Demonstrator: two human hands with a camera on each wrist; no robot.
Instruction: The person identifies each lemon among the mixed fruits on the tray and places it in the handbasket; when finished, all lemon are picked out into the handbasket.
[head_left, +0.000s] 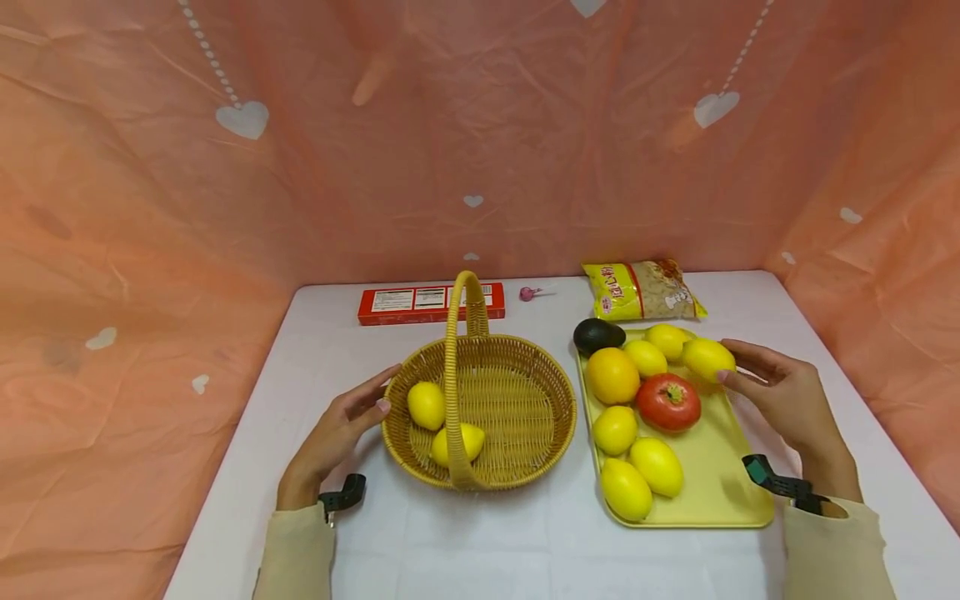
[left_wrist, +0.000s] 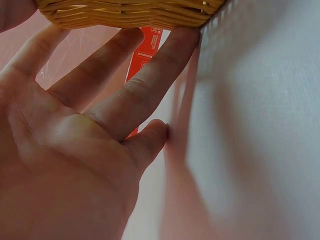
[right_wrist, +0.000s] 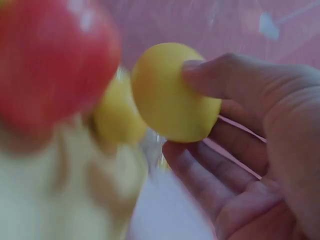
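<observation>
Right hand at 3 o'clock of the yellow tray, thumb and fingers pinching a lemon at the tray's 1 o'clock corner. In the right wrist view, same lemon sharp against thumb and fingertips; tomato and other fruit blurred, tray edge hard to make out. Left hand at 9 o'clock of the wicker basket, fingers straight, tips touching its rim. In the left wrist view, only the basket's lower edge showing, red box mostly hidden behind fingers. Two lemons inside the basket, one partly covered by the handle.
</observation>
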